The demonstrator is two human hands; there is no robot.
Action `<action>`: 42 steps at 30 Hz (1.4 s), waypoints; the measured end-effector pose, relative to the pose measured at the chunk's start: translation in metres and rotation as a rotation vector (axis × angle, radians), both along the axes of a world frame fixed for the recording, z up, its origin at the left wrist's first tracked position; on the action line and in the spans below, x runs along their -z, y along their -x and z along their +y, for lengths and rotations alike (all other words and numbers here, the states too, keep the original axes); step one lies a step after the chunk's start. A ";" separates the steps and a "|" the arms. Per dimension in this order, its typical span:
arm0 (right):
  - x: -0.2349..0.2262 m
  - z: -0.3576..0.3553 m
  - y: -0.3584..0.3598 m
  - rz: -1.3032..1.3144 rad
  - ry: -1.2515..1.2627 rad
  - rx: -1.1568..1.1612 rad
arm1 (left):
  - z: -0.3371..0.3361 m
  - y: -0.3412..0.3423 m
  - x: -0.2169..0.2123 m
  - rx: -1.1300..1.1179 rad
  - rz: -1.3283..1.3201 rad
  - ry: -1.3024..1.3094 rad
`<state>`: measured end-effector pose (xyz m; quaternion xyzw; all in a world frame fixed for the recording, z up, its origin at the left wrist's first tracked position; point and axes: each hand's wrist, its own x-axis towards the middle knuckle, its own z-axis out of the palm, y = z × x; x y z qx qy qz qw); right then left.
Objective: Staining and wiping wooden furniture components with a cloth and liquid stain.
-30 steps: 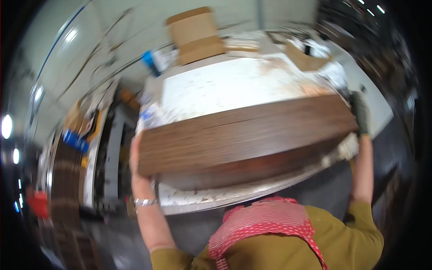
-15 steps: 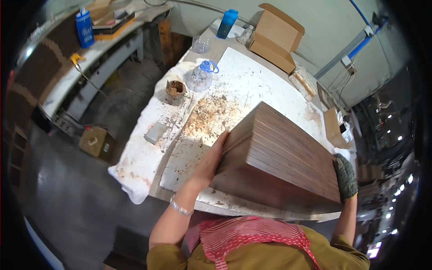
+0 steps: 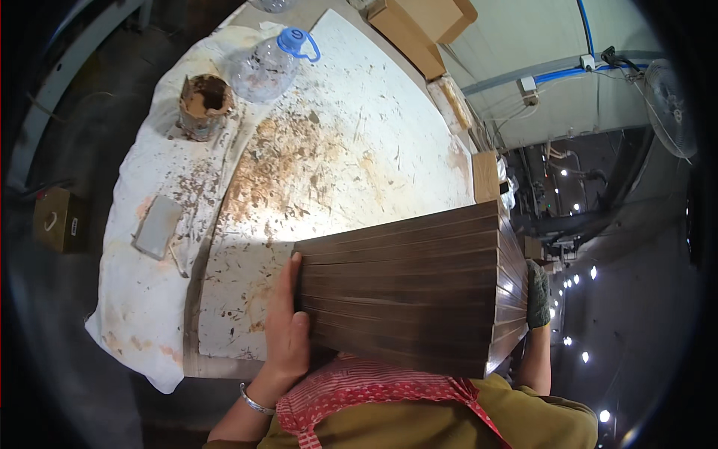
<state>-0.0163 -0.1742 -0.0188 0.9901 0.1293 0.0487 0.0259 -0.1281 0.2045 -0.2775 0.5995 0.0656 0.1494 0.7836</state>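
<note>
Between my two hands is a large dark brown wooden box (image 3: 396, 295), tilted, its long grooved face toward me. My bare left hand (image 3: 288, 329) presses on the box's left end with the fingers straight. At the far right end my right hand (image 3: 537, 295), in a dark grey-green knit glove, grips the box; its fingertips are hidden behind the wood. The box is held in front of my red-patterned apron (image 3: 366, 385), over the near edge of the white work board (image 3: 374, 97).
Brown flakes (image 3: 277, 161) litter the board. On the white cloth (image 3: 142, 314) at left are a grey block (image 3: 158, 227), a crusted brown cup (image 3: 203, 112) and a clear plastic bottle (image 3: 262, 71) with a blue cap. An open cardboard box (image 3: 411, 30) stands at the back, a fan (image 3: 669, 105) at far right.
The box has turned and tilted in my hands, so its grooved long face now points toward me. Both hands stay on its ends. The view has shifted to the right and closer.
</note>
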 end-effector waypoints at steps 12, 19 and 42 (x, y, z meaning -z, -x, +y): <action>0.003 -0.006 0.010 0.095 -0.169 0.153 | 0.001 0.006 -0.001 0.006 0.036 0.154; -0.013 0.028 0.021 0.149 -0.302 0.111 | 0.018 -0.001 -0.066 0.042 -0.251 -0.258; 0.005 -0.228 -0.026 0.303 -0.377 -0.748 | -0.145 -0.057 -0.286 0.326 0.253 -1.782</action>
